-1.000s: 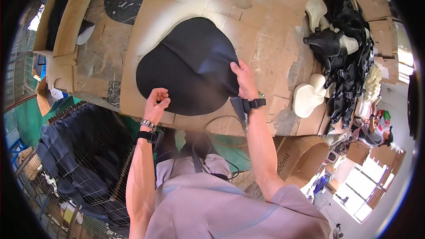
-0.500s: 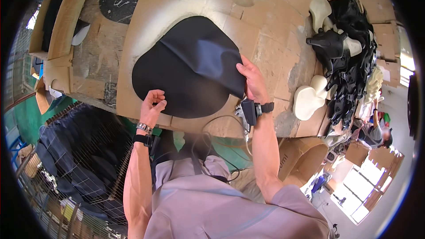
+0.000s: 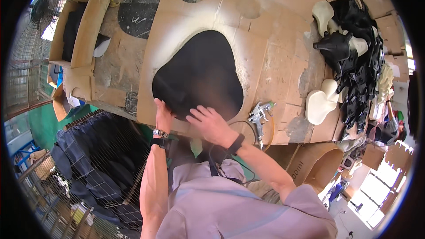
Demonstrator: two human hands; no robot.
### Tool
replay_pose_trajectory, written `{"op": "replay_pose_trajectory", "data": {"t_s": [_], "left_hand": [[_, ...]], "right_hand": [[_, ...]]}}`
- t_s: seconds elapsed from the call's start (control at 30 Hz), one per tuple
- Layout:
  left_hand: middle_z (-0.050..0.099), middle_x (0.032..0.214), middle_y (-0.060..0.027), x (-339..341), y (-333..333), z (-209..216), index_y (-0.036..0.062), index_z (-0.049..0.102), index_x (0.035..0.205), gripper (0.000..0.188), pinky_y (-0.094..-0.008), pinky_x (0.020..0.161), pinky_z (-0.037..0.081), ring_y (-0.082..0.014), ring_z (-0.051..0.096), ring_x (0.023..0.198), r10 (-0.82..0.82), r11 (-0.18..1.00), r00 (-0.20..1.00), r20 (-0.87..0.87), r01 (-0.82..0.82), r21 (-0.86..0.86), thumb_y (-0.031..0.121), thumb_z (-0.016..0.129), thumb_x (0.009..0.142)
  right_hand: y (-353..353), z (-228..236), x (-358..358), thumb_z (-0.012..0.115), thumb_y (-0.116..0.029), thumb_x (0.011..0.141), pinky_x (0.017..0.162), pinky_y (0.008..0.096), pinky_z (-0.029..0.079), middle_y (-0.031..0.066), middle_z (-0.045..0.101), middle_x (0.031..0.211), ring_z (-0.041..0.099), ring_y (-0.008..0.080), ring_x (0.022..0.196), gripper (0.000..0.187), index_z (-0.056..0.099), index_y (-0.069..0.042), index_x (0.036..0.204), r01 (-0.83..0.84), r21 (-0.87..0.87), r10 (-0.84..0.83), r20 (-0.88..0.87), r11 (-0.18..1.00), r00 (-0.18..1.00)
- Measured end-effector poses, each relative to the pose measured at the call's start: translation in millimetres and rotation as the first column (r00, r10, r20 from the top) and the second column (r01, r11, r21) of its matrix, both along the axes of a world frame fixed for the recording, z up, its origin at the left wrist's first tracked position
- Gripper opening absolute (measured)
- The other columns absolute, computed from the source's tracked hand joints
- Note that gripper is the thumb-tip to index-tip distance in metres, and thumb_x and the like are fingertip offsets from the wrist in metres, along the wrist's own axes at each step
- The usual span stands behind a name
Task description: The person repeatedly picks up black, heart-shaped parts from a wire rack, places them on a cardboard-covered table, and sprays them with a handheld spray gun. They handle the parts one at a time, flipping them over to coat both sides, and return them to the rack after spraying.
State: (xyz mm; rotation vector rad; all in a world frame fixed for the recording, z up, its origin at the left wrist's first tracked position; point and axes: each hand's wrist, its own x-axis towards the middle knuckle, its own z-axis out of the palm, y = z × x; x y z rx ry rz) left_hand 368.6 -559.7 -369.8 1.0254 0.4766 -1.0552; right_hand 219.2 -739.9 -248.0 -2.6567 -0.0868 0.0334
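Note:
A black sheet (image 3: 203,68) of smooth, leather-like material, cut to a rounded triangle, lies flat on the cardboard-covered table in front of me. My left hand (image 3: 164,116) is at its lower left edge, fingers closed on the rim. My right hand (image 3: 210,126) reaches across to the sheet's near edge, its fingers stretched out and apart, slightly blurred. A metal spray gun (image 3: 258,117) with a hose lies on the table just right of the sheet.
Pale overspray rings the sheet on the cardboard (image 3: 283,68). Cream saddle-shaped foam pads (image 3: 319,106) and a pile of black saddle parts (image 3: 354,66) sit to the right. An open box (image 3: 84,31) stands at the far left; a wire cart (image 3: 106,159) holds dark pieces below.
The black sheet, creased before, now lies flatter. My right hand has left its right corner and moved left to the near edge, uncovering the spray gun. The view has shifted slightly.

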Motion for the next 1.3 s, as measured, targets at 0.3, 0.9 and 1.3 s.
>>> {"op": "replay_pose_trajectory", "data": {"t_s": [0.3, 0.9, 1.3], "left_hand": [[0.054, 0.135, -0.0149, -3, -4, 35, -0.0030, 0.045, 0.136, 0.063, -0.0374, 0.099, 0.044, -0.0262, 0.054, 0.119, -0.299, 0.889, 0.882, 0.364, 0.118, 0.443, 0.038, 0.066, 0.092], [0.048, 0.136, -0.0191, -47, -20, 76, 0.0052, 0.057, 0.109, 0.041, -0.0500, 0.109, 0.036, -0.0411, 0.040, 0.131, -0.741, 0.633, -0.266, 0.616, 0.028, 0.773, 0.012, 0.078, 0.074], [0.061, 0.118, -0.0129, -19, -8, 42, 0.0049, 0.061, 0.113, 0.038, -0.0384, 0.100, 0.043, -0.0307, 0.054, 0.115, -0.494, 0.869, 0.241, 0.835, 0.151, 0.471, 0.015, 0.077, 0.080]], "right_hand": [[-16, -2, -93, 0.061, -0.010, 0.085, 0.093, 0.0448, 0.047, 0.0154, 0.059, 0.113, 0.056, 0.0327, 0.110, 0.033, 0.061, -0.002, 0.117, 0.740, 0.024, -0.736, -0.089, 0.673, 0.672], [-44, -52, -174, 0.066, -0.003, 0.069, 0.077, 0.0486, 0.051, 0.0187, 0.062, 0.102, 0.062, 0.0387, 0.091, 0.045, 0.052, -0.005, 0.111, 0.963, -0.040, -0.963, 0.050, 0.265, 0.266], [113, 120, -209, 0.062, -0.001, 0.068, 0.059, 0.0366, 0.045, 0.0111, 0.055, 0.073, 0.056, 0.0266, 0.063, 0.029, 0.063, -0.003, 0.097, 0.920, 0.340, -0.981, 0.062, 0.194, 0.184]]}}
